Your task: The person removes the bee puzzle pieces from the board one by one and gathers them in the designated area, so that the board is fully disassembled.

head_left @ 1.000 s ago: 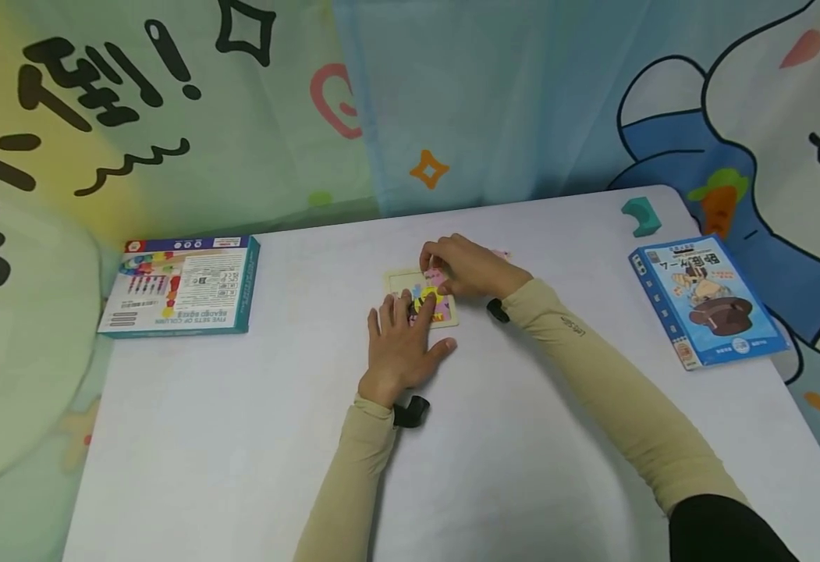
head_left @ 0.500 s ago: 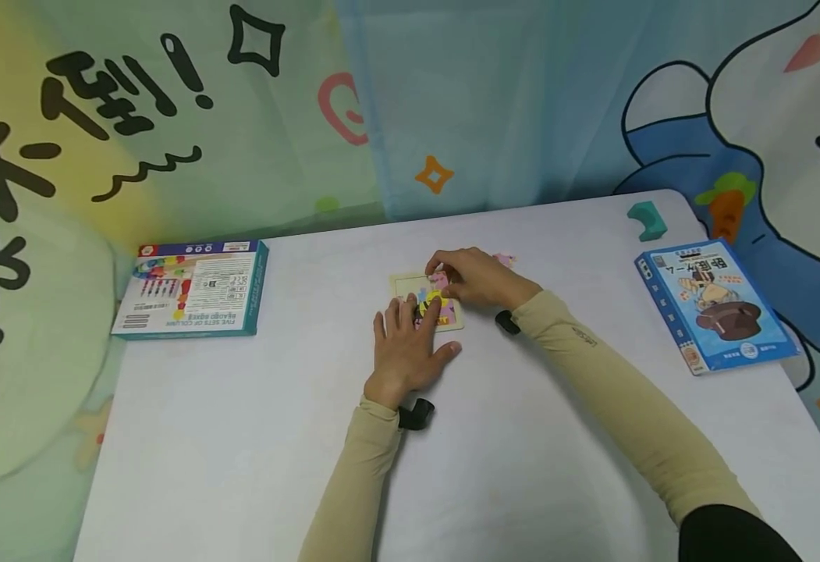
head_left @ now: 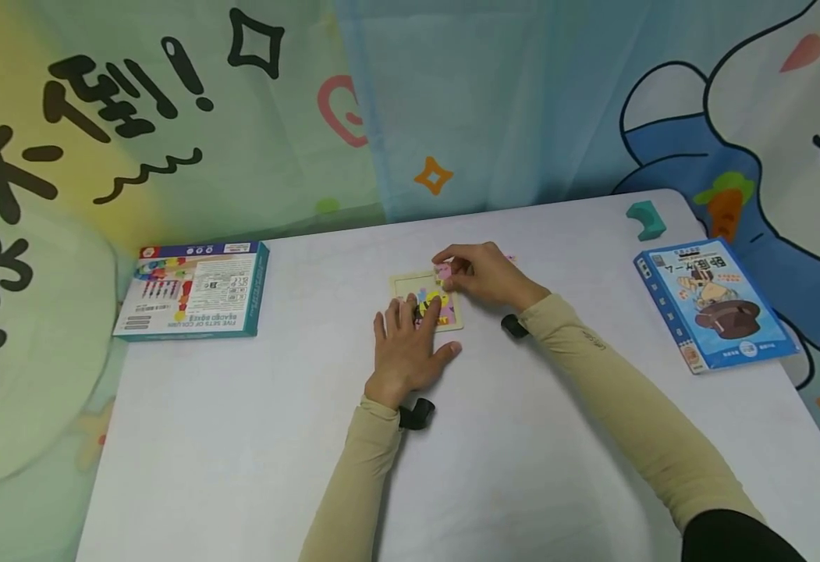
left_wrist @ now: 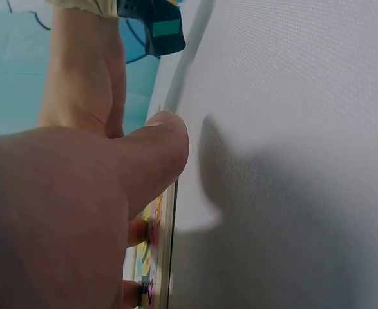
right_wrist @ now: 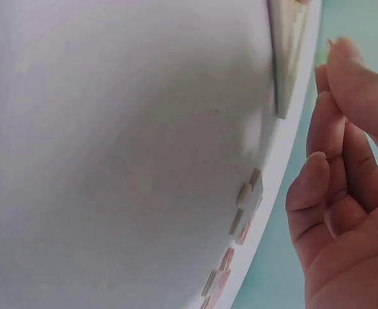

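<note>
The left hand (head_left: pixel 406 353), fingers spread, rests on pieces (head_left: pixel 446 312) in the tray (head_left: pixel 407 286); the right hand (head_left: pixel 487 275) pinches a pink piece (head_left: pixel 443 271).

puzzle tray (head_left: pixel 411 284) matt wood; tabletop (left_wrist: pixel 298 90) finely textured; sleeves (head_left: pixel 613 390) cloth

Two bare hands, left hand (head_left: pixel 410 355) and right hand (head_left: pixel 490 273), over one white table (head_left: pixel 241 437). Beige fabric sleeves (head_left: pixel 353 484): two, one per forearm. Black wrist cameras (head_left: pixel 417 414): two. Square pale wooden puzzle tray (head_left: pixel 410 285): one; pieces inside partly covered, count unclear. Small pink puzzle piece (head_left: pixel 442 271) between right fingers: one. Loose flat puzzle pieces (right_wrist: pixel 246 206) visible in right wrist view: two. Cardboard boxes: two, one white-and-teal box (head_left: pixel 188 293), one blue box (head_left: pixel 718 304). Curved teal block (head_left: pixel 646 220): one.
</note>
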Demonstrator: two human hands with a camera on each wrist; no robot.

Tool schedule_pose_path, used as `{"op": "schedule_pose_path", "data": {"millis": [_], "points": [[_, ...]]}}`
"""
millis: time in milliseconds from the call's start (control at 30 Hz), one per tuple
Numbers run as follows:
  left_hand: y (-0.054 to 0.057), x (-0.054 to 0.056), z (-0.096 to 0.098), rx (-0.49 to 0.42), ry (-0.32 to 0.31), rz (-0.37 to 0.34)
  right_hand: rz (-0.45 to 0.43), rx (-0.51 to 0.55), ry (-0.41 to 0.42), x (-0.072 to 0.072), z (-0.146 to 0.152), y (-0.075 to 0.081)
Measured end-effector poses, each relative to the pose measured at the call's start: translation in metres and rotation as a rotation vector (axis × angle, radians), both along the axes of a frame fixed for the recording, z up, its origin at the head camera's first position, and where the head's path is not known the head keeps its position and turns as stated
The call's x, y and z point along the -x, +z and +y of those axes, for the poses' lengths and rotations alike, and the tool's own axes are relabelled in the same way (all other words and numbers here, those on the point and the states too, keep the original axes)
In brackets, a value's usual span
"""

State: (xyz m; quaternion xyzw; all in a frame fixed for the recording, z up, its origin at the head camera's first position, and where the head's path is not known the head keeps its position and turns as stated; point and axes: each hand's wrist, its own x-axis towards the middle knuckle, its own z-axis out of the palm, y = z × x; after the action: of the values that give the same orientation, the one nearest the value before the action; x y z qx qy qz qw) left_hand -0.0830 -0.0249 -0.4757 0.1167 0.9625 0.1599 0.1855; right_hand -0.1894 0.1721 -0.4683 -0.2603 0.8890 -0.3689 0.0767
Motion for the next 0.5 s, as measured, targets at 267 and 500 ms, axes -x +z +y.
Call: {"op": "schedule_pose_path", "data": {"millis": [267, 500], "points": [[-0.002, -0.001, 0.002, 0.020, 0.003, 0.030, -0.088, 0.123, -0.115, 0.001, 0.015, 0.009], [-0.003, -0.001, 0.003, 0.026, -0.002, 0.038, -0.091, 0.185, -0.202, 0.001, 0.036, 0.011]]}}
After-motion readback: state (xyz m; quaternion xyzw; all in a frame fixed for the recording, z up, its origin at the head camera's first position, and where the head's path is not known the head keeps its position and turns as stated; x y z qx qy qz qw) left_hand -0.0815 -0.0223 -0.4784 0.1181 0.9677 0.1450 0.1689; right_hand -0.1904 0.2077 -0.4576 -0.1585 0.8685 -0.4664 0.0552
